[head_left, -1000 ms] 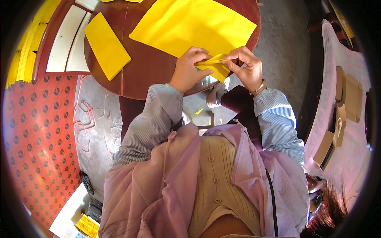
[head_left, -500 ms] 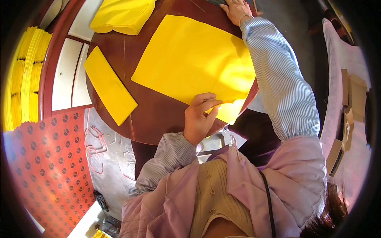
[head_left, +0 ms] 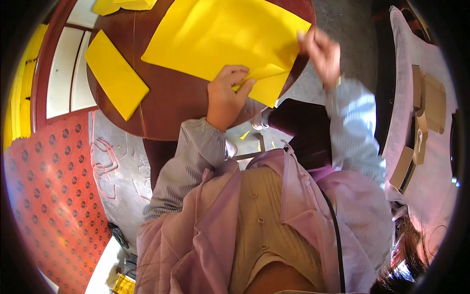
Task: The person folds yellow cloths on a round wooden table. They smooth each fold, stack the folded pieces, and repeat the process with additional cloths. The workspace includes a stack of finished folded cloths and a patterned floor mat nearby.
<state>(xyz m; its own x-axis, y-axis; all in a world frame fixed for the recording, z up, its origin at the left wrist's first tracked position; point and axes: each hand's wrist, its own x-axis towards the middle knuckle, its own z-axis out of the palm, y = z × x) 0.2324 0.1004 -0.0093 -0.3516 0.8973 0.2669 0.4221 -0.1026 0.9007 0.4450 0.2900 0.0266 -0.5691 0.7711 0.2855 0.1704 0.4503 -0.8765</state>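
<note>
A large yellow sheet lies across the round dark-red table, its near right edge turned up in a small fold. My left hand is closed at that near edge, with the sheet between thumb and fingers. At the sheet's right corner is my right hand, smeared by motion; its fingers are bent, and whether they grip the corner cannot be made out. To the left, a narrow folded yellow piece rests flat on the table. Part of another yellow bundle shows at the far left of the tabletop.
Stacked yellow sheets stand at the far left, above a red patterned covering. A pink cord lies on the grey floor. On the right, open cardboard boxes sit on a pink cloth.
My right hand has come back from the table's far edge to the sheet's right corner. The view has shifted, so the table sits higher in it. My left hand keeps its place at the fold.
</note>
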